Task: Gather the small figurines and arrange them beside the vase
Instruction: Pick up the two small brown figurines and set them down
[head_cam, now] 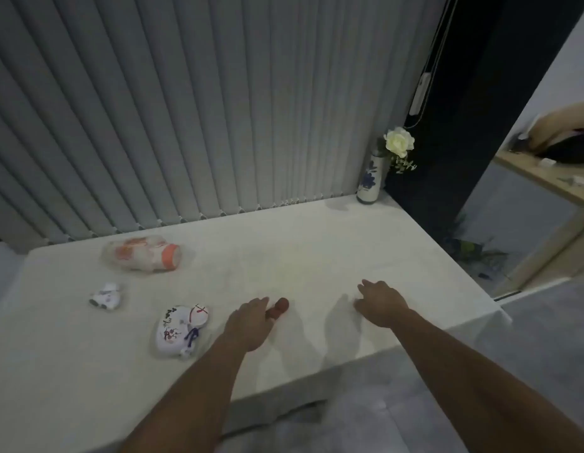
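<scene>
A white vase with blue flowers (370, 179) holds a white rose at the table's far right corner. A small red-brown figurine (279, 307) lies near the front middle, and my left hand (248, 325) closes on its lower end. My right hand (380, 302) hovers palm down to the right of it, fingers apart, holding nothing. A white figurine with blue and red markings (181, 330) lies left of my left hand. A small white and blue figurine (105, 295) lies further left. An orange and white figurine (143, 253) lies on its side behind them.
The table (316, 250) has a white cloth and backs onto grey vertical blinds (202, 109). Its right edge drops to a grey floor. A dark column stands behind the vase, and a wooden desk (545, 178) is at the far right.
</scene>
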A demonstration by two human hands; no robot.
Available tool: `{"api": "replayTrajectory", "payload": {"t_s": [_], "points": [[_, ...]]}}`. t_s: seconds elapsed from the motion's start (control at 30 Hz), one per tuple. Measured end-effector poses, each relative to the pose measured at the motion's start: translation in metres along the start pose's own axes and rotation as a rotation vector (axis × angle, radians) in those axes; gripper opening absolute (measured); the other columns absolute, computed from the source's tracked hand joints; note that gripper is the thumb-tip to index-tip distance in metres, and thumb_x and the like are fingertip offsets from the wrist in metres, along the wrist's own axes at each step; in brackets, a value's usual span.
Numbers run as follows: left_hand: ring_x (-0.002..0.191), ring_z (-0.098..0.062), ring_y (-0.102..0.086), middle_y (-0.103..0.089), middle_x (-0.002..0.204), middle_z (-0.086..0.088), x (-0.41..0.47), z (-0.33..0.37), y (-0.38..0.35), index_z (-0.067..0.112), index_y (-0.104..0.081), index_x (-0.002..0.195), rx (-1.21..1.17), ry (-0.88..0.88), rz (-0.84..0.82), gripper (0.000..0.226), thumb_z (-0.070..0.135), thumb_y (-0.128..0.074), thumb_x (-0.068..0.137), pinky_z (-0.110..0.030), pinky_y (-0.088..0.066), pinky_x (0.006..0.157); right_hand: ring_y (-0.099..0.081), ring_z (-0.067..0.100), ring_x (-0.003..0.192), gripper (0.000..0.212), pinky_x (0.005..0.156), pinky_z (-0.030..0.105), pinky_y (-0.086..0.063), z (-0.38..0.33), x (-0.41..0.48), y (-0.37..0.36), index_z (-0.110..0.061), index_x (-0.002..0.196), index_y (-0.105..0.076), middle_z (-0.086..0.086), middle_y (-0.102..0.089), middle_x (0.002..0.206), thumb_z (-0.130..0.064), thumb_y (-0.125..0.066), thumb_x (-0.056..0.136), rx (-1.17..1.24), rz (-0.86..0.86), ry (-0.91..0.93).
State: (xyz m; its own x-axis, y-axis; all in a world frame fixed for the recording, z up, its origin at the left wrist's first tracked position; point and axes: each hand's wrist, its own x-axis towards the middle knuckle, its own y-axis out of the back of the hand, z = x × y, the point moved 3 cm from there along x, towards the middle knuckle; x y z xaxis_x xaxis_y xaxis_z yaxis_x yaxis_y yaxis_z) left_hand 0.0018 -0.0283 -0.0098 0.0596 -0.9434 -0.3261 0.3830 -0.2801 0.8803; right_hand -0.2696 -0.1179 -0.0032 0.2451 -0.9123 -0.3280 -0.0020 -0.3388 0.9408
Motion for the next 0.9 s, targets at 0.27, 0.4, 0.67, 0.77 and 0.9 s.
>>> {"api": "replayTrajectory", "payload": {"t_s": [0.27, 0.4, 0.67, 0.77, 0.9], "points": [[0.135, -0.029, -0.039, -0.044, 0.146, -0.010, 0.031, 0.021, -0.015, 0.012, -0.037, 0.142, -0.112, 0.068, 0.089, 0.050, 0.031, -0.041, 0.097, -0.037, -0.033, 0.110, -0.051, 0.030, 0.111, 0.030, 0.085, 0.038, -0.045, 0.015, 0.011, -0.023, -0.010, 0.111, -0.055, 0.007, -0.059, 0.117, -0.026, -0.033, 0.098, 0.072, 0.035, 0.035], [0.127, -0.029, -0.046, -0.052, 0.136, -0.010, 0.037, 0.022, -0.029, 0.015, -0.045, 0.137, -0.155, 0.121, 0.121, 0.041, 0.028, -0.039, 0.098, -0.038, -0.039, 0.105, -0.049, 0.030, 0.112, 0.027, 0.081, 0.034, -0.042, 0.018, 0.017, -0.037, -0.016, 0.109, -0.058, 0.005, -0.064, 0.116, -0.021, -0.035, 0.097, 0.028, 0.114, 0.061], [0.108, -0.031, -0.058, -0.063, 0.113, -0.011, 0.035, 0.013, -0.037, 0.019, -0.059, 0.120, -0.257, 0.207, 0.234, 0.028, 0.025, -0.049, 0.094, -0.039, -0.048, 0.092, -0.057, 0.023, 0.099, 0.016, 0.072, 0.029, -0.041, 0.032, 0.032, -0.043, -0.022, 0.096, -0.070, 0.001, -0.063, 0.095, -0.027, -0.064, 0.082, 0.378, 0.065, 0.054], [0.102, -0.027, -0.063, -0.069, 0.104, -0.008, 0.038, 0.017, -0.036, 0.017, -0.064, 0.107, -0.390, 0.243, 0.235, 0.020, 0.024, -0.059, 0.089, -0.036, -0.050, 0.088, -0.057, 0.018, 0.087, 0.017, 0.065, 0.024, -0.037, 0.034, 0.031, -0.047, -0.020, 0.092, -0.067, -0.003, -0.055, 0.087, -0.024, -0.072, 0.077, 0.528, 0.044, 0.043], [0.098, -0.025, -0.064, -0.072, 0.102, -0.006, 0.041, 0.020, -0.038, 0.013, -0.066, 0.103, -0.477, 0.323, 0.178, 0.023, 0.027, -0.065, 0.085, -0.027, -0.041, 0.076, -0.053, 0.015, 0.085, 0.023, 0.062, 0.010, -0.032, 0.037, 0.028, -0.050, -0.018, 0.099, -0.067, -0.004, -0.055, 0.088, -0.022, -0.073, 0.077, 0.574, 0.066, 0.045]]}}
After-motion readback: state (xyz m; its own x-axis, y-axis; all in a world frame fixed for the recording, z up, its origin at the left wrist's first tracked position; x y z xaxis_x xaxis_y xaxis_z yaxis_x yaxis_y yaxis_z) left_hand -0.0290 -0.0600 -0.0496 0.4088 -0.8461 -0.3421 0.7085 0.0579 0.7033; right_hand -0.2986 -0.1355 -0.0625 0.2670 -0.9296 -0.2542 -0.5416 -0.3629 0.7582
